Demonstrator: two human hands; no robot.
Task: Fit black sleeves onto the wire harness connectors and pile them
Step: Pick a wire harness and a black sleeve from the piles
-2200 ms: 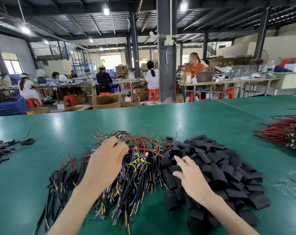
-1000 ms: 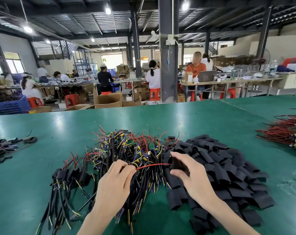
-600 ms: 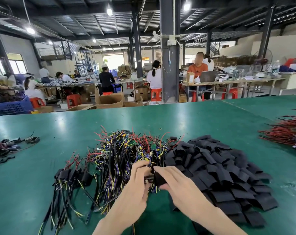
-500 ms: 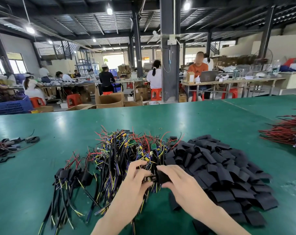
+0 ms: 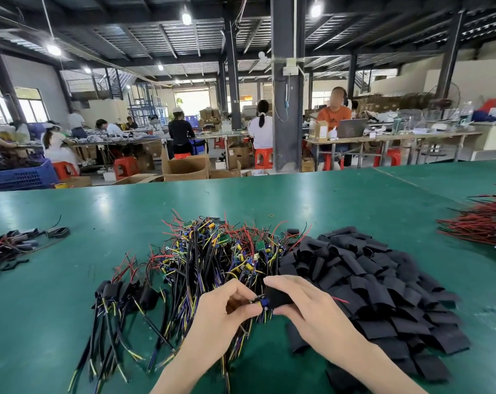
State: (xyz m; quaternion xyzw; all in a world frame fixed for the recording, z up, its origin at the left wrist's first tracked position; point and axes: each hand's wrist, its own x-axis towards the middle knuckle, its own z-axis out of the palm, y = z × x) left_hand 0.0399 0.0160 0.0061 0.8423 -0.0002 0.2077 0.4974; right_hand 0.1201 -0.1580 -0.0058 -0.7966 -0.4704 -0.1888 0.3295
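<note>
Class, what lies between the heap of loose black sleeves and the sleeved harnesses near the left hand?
Head view: the tangled heap of unsleeved wire harnesses.

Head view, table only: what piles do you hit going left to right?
Small dark wire bundle → sleeved harnesses → bare harness heap → black sleeve pile → red wire bundle at the right edge.
</note>
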